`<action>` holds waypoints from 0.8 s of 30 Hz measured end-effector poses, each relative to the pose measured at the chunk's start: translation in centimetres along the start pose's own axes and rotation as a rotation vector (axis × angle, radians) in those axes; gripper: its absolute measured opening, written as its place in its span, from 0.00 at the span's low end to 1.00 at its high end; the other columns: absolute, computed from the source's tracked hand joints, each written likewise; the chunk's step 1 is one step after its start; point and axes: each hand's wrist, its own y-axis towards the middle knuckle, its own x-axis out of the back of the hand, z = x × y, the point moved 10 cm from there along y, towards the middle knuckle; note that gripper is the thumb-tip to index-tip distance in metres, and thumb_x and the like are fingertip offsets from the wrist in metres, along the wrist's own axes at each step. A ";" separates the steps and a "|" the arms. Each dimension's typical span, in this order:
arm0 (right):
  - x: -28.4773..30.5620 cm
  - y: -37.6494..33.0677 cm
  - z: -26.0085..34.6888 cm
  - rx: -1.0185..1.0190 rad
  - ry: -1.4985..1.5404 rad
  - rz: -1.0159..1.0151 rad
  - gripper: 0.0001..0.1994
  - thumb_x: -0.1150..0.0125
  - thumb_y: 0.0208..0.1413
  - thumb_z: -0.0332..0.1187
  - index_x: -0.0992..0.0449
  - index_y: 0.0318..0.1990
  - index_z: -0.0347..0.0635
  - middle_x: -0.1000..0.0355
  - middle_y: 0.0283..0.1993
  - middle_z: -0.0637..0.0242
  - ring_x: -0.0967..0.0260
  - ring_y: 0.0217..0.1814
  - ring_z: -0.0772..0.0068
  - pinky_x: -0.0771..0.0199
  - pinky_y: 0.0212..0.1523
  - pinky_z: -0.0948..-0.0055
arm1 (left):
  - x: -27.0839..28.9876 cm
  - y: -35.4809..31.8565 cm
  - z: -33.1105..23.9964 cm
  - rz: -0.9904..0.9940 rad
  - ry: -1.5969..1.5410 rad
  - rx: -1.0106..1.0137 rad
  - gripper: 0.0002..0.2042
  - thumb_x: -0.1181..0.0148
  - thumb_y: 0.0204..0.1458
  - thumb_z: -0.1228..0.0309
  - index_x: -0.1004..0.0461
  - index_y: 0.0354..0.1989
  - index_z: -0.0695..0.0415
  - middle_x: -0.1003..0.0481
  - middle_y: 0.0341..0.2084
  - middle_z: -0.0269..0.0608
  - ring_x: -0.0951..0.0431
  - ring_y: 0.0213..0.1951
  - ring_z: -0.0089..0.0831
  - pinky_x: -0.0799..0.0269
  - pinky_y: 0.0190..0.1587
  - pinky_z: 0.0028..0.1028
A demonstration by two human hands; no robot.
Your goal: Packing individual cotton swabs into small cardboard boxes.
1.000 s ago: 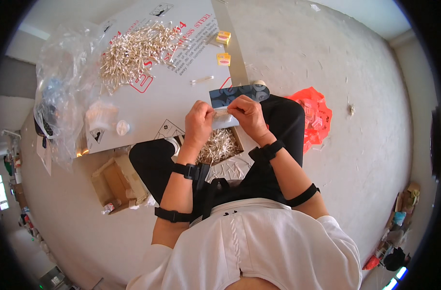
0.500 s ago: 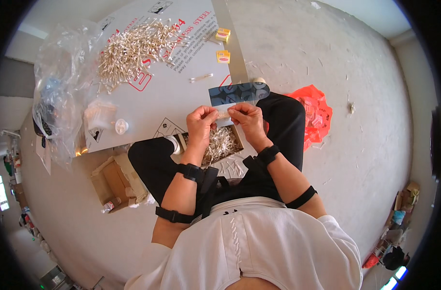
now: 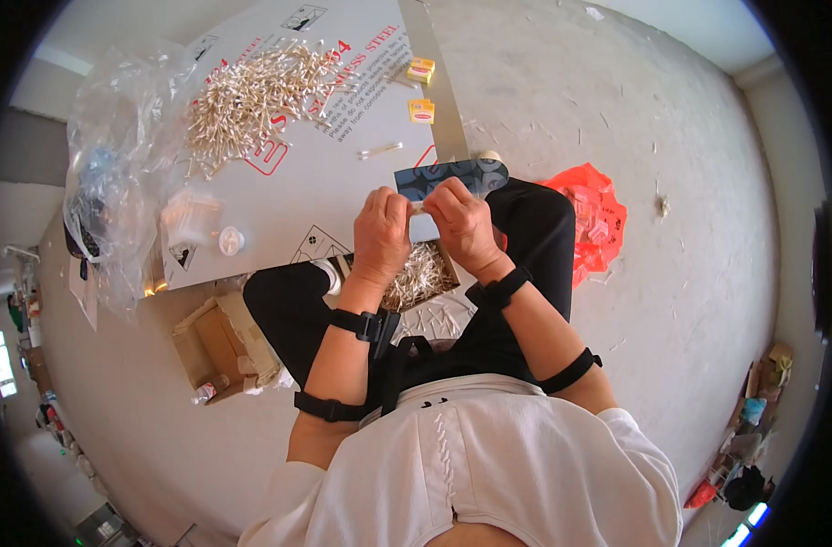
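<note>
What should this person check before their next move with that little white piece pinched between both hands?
1. Small white piece gripped by left hand and right hand: ok.
2. Piece undamaged: cannot tell, too small.
3. Dark blue card within reach behind the hands: ok.
4. Supply in the open box on the lap: ok.
5. Pile of white sticks stays on the grey board: ok.

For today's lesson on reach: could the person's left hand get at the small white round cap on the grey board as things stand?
Probably yes. The small white cap lies bare on the grey board, left of the left hand, with nothing between them. That hand, though, is pinching a small white piece with the right hand.
</note>
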 end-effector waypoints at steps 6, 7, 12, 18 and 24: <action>0.3 1.2 1.7 0.240 -0.147 -0.065 0.06 0.38 0.43 0.21 0.28 0.30 0.39 0.32 0.32 0.61 0.28 0.32 0.58 0.27 0.31 0.66 | 0.8 0.3 -0.2 -0.057 0.191 -0.168 0.06 0.43 0.43 0.78 0.34 0.29 0.59 0.34 0.29 0.43 0.29 0.33 0.42 0.30 0.33 0.38; -1.1 0.3 1.1 0.276 -0.188 0.020 0.05 0.40 0.42 0.23 0.30 0.28 0.40 0.34 0.31 0.62 0.30 0.32 0.59 0.27 0.32 0.66 | -0.8 -0.7 0.6 0.044 0.220 -0.165 0.06 0.43 0.43 0.78 0.32 0.30 0.59 0.33 0.30 0.43 0.29 0.34 0.42 0.30 0.34 0.38; -5.3 -4.5 -0.9 0.271 -0.288 0.237 0.05 0.44 0.40 0.28 0.32 0.26 0.43 0.37 0.30 0.64 0.31 0.33 0.62 0.28 0.33 0.65 | -3.9 -5.3 1.9 0.232 0.163 -0.088 0.13 0.44 0.45 0.78 0.26 0.41 0.58 0.30 0.33 0.42 0.27 0.35 0.41 0.27 0.36 0.36; -5.4 -4.5 -1.3 0.262 -0.304 0.264 0.06 0.43 0.39 0.29 0.33 0.26 0.42 0.37 0.30 0.63 0.31 0.33 0.61 0.27 0.33 0.65 | -3.7 -4.3 1.9 0.303 0.141 -0.005 0.25 0.38 0.45 0.72 0.32 0.55 0.58 0.33 0.53 0.42 0.34 0.56 0.40 0.38 0.57 0.40; -5.4 -3.9 -0.7 0.269 -0.237 0.242 0.07 0.43 0.38 0.29 0.33 0.26 0.41 0.37 0.30 0.62 0.32 0.33 0.59 0.28 0.33 0.64 | -6.2 -5.8 3.3 0.522 0.229 0.012 0.37 0.39 0.49 0.60 0.45 0.67 0.57 0.51 0.70 0.41 0.56 0.72 0.35 0.58 0.70 0.44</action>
